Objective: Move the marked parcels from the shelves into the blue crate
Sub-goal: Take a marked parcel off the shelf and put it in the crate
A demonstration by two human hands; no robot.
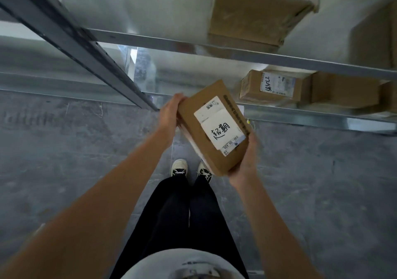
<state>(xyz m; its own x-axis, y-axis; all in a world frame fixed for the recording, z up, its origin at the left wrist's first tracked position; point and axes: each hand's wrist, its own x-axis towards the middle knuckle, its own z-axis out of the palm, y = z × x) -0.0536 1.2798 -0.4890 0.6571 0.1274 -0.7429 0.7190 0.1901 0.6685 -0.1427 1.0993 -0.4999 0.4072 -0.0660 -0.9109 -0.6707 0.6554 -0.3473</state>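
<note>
Both hands grip one marked parcel (211, 126): left hand (170, 112), right hand (243, 165).

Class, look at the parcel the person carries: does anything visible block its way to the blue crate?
Cannot be settled: no blue crate is in view. Both hands, left and right, hold the marked parcel clear of the shelves.

Only 1 view exists, a wide-angle camera worn on the person's head, so nothing is shared with another view. It looks steeply down and slightly forward along the body to the shoes (179, 167) and the grey floor (64, 150). Both hands sit close below the lens, near the frame's centre. Metal shelves (236, 53) cross the upper half, bowed by the lens, nearer than the floor.
</note>
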